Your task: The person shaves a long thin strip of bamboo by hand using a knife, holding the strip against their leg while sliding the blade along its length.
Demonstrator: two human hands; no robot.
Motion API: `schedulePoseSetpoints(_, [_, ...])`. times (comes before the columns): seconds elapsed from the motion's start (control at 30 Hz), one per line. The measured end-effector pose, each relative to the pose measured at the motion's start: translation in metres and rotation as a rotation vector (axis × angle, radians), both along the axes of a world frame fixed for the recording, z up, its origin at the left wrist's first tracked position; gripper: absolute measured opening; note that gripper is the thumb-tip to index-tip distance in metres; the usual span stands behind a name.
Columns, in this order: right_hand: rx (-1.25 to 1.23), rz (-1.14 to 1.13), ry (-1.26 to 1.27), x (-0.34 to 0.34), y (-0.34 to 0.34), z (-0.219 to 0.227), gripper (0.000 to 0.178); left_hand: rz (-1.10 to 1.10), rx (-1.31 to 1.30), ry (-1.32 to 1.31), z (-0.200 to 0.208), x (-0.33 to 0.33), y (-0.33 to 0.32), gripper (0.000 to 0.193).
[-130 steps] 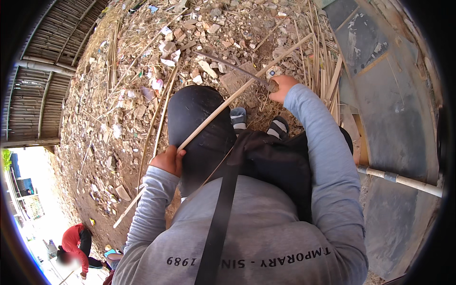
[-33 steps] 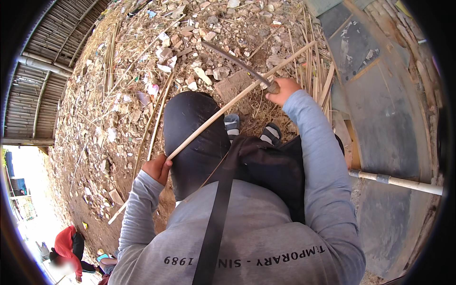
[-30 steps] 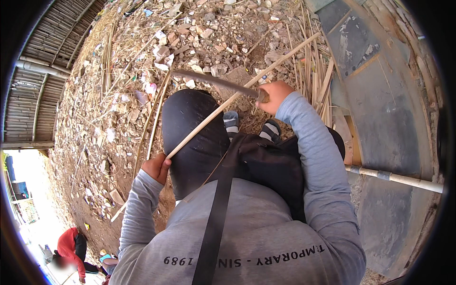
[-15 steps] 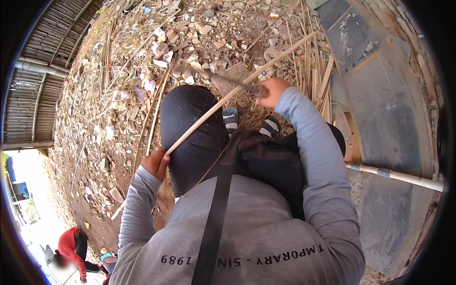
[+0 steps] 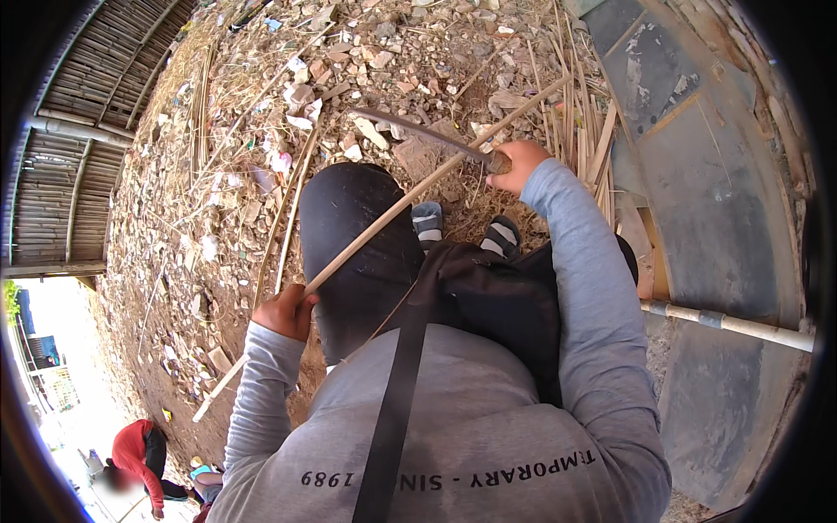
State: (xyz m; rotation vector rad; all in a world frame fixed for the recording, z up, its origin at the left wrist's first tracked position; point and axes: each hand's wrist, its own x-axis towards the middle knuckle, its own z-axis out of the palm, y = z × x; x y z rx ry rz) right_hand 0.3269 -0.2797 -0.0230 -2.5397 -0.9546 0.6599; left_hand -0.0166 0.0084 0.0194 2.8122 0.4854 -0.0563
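Note:
My left hand [image 5: 291, 312] is closed around a long pale bamboo strip [image 5: 384, 220]. The strip slants from below that hand, across my left thigh, toward the upper right. A long, dark-bladed knife [image 5: 425, 132] is in my right hand [image 5: 520, 166], its fingers wrapped round the wooden handle. The blade points left and crosses the strip close to the handle, beyond my knees. Whether the edge touches the strip I cannot tell.
Stones, litter and dry straw cover the ground [image 5: 187, 253]. Split bamboo strips [image 5: 602, 144] lie at the upper right, beside dark sheets [image 5: 728, 235] and a pale pole [image 5: 741, 329]. A bamboo wall [image 5: 52, 200] stands left. A person in red [image 5: 139, 453] bends at the lower left.
The knife blade, blurred before, now shows sharply, with the handle slightly farther right. The strip's far end has come a little nearer. My left hand has moved slightly right and toward me.

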Motion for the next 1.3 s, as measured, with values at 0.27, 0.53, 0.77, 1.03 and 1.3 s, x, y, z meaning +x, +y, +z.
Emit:
schedulePoseSetpoints(0.27, [0.083, 0.063, -0.089, -0.013, 0.007, -0.008, 0.040, 0.068, -0.002, -0.111, 0.001, -0.003, -0.010, 0.022])
schedulePoseSetpoints(0.53, [0.100, 0.149, -0.109, -0.027, 0.021, -0.001, 0.040, 0.126, -0.138, 0.098, 0.002, -0.002, -0.002, 0.040])
schedulePoseSetpoints(0.77, [0.114, 0.030, -0.058, -0.011, 0.016, -0.008, 0.043, 0.084, -0.353, 0.086, -0.019, -0.007, 0.015, 0.048])
schedulePoseSetpoints(1.03, [0.127, -0.046, 0.048, 0.005, 0.006, -0.034, 0.040, 0.045, -0.292, 0.107, -0.015, -0.002, 0.013, 0.050])
schedulePoseSetpoints(1.3, [0.115, -0.007, -0.080, -0.020, 0.018, -0.005, 0.034, 0.058, -0.294, 0.140, -0.017, -0.005, 0.017, 0.048])
